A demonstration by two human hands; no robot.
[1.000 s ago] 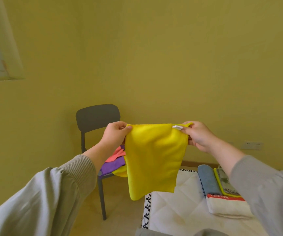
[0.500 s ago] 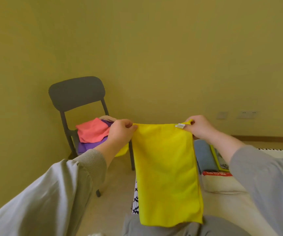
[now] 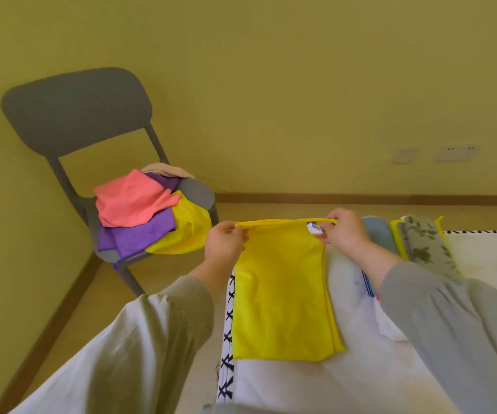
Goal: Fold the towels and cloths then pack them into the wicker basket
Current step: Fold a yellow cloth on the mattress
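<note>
Left hand (image 3: 226,245) pinches one top corner of the yellow cloth (image 3: 280,294), right hand (image 3: 347,234) pinches the other, right beside the small white label (image 3: 314,228). Both hands are clamped on that top hem, stretching it taut between them. From there the cloth runs back toward the person, so its long axis points from the hands to the body. The lower part lies flat on the bed (image 3: 301,383), near its left edge with the black cross trim. It looks already doubled lengthwise, going by the layered edge on the right side. By my reading, the next fold brings the held hem down toward the near edge. Both hands sit equally close to it, neither has the advantage.

Now the count. One cloth is in hand. On the grey chair (image 3: 76,112) to the left sits a loose pile of four: a pink cloth (image 3: 130,201), a purple cloth (image 3: 139,234), a second yellow one (image 3: 187,231) and a beige piece (image 3: 166,168) at the back. On the right of the bed I count three folded: a blue towel (image 3: 378,231), a grey leaf-print cloth (image 3: 423,246) and a white towel (image 3: 351,282) half hidden by the right forearm. No wicker basket in view.
</note>
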